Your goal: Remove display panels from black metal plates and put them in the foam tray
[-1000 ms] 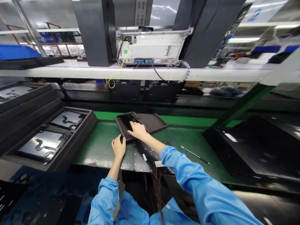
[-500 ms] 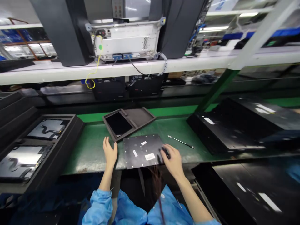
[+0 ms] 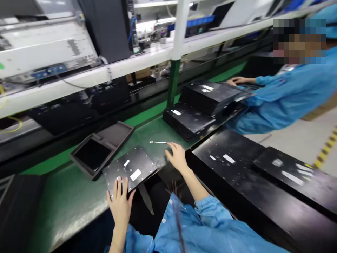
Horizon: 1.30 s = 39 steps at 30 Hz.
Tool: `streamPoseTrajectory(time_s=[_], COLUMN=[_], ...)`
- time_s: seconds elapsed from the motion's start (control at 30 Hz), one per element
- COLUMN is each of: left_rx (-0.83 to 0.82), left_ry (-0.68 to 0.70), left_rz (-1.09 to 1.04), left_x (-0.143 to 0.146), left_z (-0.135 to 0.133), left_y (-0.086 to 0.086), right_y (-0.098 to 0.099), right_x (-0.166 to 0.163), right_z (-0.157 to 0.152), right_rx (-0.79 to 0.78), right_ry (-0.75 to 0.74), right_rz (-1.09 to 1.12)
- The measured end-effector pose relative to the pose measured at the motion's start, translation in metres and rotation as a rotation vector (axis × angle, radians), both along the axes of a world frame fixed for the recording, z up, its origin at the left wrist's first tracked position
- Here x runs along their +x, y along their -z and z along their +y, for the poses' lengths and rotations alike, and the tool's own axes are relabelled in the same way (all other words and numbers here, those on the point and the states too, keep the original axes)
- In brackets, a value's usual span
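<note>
My left hand lies with spread fingers on the near left edge of a flat black panel, which carries white labels and small screws. My right hand is over the bench to the right of the panel, thumb and forefinger apart. Beneath its fingertips passes a thin metal pry tool; the handle end is hidden by the hand. Whether the fingers touch it I cannot tell. Behind the panel, a dark grey foam tray sits at an angle with a black screen in its left compartment.
Black panel stacks stand at the bench's right. More large black panels lie on a lower surface to my right. A co-worker's hand rests by the far stack. A green-and-white post rises behind the bench, and a white shelf runs above.
The view has swung right, bringing the co-worker into sight. My left hand has come onto the panel. My right hand has left the panel for the pry tool; its small black object no longer shows.
</note>
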<state>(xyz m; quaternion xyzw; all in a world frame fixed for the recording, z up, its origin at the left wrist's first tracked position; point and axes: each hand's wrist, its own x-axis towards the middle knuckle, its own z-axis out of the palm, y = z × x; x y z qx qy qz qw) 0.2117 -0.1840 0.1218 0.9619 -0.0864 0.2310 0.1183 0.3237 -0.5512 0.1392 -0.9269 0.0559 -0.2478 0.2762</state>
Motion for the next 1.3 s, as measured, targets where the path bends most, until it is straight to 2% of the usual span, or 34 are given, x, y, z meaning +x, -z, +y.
streamPoseTrajectory(time_s=[0.07, 0.13, 0.3, 0.47, 0.6, 0.73, 0.9, 1.07, 1.13, 1.2, 1.3], left_rx=[0.032, 0.029, -0.001, 0.109, 0.204, 0.179, 0.087, 0.012, 0.012, 0.029, 0.076], left_ry=[-0.003, -0.005, -0.045, -0.058, -0.04, 0.027, 0.053, 0.066, 0.055, -0.047, -0.401], left_rz=[-0.005, -0.016, -0.031, -0.009, 0.057, 0.179, 0.212, 0.201, 0.182, 0.133, -0.035], left_x=[0.001, 0.001, 0.004, 0.006, 0.009, 0.032, 0.062, 0.068, 0.063, 0.05, 0.014], left_z=[-0.001, -0.004, -0.014, -0.008, -0.009, -0.003, 0.024, 0.034, 0.051, 0.087, 0.172], left_y=[-0.003, -0.007, -0.008, 0.001, 0.002, -0.009, -0.018, -0.018, -0.027, -0.046, -0.088], right_y=[-0.003, 0.001, 0.016, 0.02, 0.031, 0.043, 0.032, 0.017, 0.018, 0.023, 0.034], right_x=[0.021, 0.037, 0.053, 0.052, 0.049, 0.045, 0.034, 0.027, 0.024, 0.017, 0.007], right_z=[-0.005, -0.006, -0.001, -0.012, -0.023, -0.031, -0.032, -0.024, -0.023, -0.023, -0.024], right_rx=[-0.06, -0.111, -0.09, -0.099, 0.047, 0.203, 0.169, 0.081, 0.13, 0.19, 0.231], right_ry=[-0.109, -0.152, -0.04, 0.016, 0.051, 0.1, 0.064, 0.067, 0.076, 0.057, 0.035], right_rz=[0.04, 0.073, 0.055, 0.109, 0.237, 0.295, 0.352, 0.422, 0.403, 0.367, 0.338])
